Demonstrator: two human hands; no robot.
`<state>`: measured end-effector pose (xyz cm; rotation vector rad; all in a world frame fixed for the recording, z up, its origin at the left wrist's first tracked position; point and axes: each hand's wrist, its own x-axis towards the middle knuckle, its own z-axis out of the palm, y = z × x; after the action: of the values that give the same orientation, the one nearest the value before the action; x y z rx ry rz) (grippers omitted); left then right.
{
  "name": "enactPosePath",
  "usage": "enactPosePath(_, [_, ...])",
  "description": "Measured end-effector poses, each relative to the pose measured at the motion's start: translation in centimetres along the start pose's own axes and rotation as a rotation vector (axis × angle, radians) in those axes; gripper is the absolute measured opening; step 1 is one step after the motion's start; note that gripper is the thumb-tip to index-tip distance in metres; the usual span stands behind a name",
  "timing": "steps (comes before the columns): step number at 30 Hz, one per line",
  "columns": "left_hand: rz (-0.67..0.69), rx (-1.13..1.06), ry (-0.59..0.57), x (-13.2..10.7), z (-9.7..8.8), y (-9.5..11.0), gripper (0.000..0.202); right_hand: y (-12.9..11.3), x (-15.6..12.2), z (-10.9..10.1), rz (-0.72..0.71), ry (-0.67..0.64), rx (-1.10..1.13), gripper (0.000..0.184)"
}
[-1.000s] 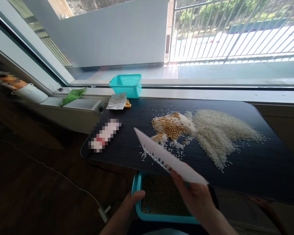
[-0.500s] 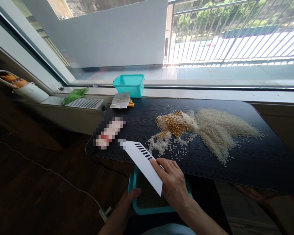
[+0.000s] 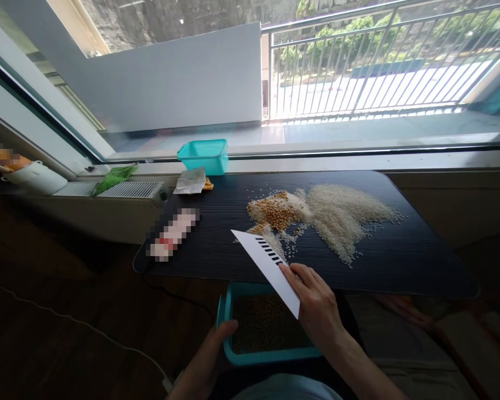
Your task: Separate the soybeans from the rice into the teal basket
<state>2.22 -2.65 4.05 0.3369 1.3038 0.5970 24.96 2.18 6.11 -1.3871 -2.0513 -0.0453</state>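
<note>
My right hand (image 3: 316, 300) grips a flat white card (image 3: 269, 272) with a row of black bars along one edge. The card slants over the table's front edge, its far part beside the near grains and hiding some of them. In my lap sits a turquoise plastic tub (image 3: 275, 356) with a layer of brownish grains (image 3: 270, 325) inside. My left hand (image 3: 214, 344) is closed on the tub's left rim, thumb inside. On the table lie yellow beans (image 3: 277, 214) mixed with rice, joined on the right by a wide pile of white rice (image 3: 337, 214).
The dark table (image 3: 408, 261) stands against the window sill. At its back left are another turquoise tub (image 3: 204, 158) and a pale packet (image 3: 190, 181). A blurred pinkish item (image 3: 175, 233) lies at the left. Beyond are a radiator (image 3: 131, 190) and a green bag (image 3: 114, 178).
The card in my right hand has moved right, toward the loose rice. More of the lap tub's contents shows. My left hand stays on the rim, while the camera view has shifted right.
</note>
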Motion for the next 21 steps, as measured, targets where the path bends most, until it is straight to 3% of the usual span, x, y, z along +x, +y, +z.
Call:
enactPosePath(14, [-0.092, -0.048, -0.111, 0.4, 3.8, -0.2, 0.071, 6.6, -2.0, -4.3, 0.038, 0.025, -0.101, 0.033])
enactPosePath(21, [-0.175, -0.201, -0.130, 2.0, 4.4, -0.4, 0.085, 11.5, -0.8, -5.6, 0.143, 0.011, 0.036, 0.032])
